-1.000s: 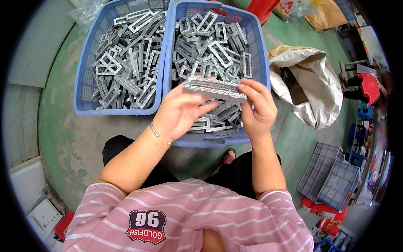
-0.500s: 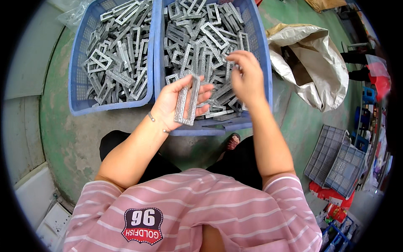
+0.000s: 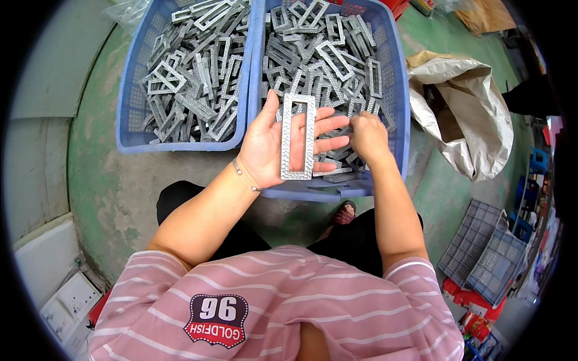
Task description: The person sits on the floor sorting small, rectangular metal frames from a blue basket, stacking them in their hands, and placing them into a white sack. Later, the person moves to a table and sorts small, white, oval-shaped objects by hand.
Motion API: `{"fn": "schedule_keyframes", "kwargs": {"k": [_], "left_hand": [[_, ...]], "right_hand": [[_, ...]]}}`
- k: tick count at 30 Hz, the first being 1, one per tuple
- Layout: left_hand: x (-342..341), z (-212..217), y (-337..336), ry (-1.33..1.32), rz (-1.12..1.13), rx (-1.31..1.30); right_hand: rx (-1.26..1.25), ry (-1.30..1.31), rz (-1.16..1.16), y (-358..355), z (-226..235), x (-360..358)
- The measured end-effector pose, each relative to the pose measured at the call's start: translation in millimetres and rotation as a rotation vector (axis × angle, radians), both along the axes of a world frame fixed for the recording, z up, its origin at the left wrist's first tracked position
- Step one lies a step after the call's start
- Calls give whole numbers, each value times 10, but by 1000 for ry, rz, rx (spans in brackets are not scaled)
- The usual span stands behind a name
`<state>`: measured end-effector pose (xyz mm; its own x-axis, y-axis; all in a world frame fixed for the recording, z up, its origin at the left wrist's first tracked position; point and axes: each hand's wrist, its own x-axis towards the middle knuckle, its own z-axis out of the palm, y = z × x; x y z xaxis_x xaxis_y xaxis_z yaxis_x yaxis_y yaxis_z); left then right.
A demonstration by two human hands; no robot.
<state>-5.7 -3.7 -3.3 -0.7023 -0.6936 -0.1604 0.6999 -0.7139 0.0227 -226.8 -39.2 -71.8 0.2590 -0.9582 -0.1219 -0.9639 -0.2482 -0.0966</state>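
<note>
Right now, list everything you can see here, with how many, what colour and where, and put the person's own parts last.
rectangular metal frame: one, grey, flat on the open left palm
loose metal frames: too many to count, grey, filling both crates
plastic crates: two, blue, side by side on the green floor
open sack: one, pale, right of the crates
empty crates: two, grey, lower right
left hand: open, palm up, bearing the frame
right hand: reaching among frames in the right crate
striped shirt: pink

A worn green concrete floor [image 3: 102, 198] carries two blue plastic crates [image 3: 180, 144] side by side, touching. Right of them slumps an open tan sack [image 3: 475, 120]; grey empty crates [image 3: 481, 265] lie near the floor's right edge.
</note>
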Motion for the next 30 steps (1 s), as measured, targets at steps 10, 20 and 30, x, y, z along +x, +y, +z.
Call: {"fn": "schedule_keyframes", "kwargs": {"k": [10, 20, 30], "left_hand": [[79, -166, -1, -61, 38, 38], [-10, -205, 59, -367, 327, 61], [-49, -12, 36, -417, 403, -208]], "right_hand": [[285, -1569, -457, -95, 853, -90], [50, -1311, 97, 207, 758, 393], [34, -1234, -20, 246, 831, 338]]}}
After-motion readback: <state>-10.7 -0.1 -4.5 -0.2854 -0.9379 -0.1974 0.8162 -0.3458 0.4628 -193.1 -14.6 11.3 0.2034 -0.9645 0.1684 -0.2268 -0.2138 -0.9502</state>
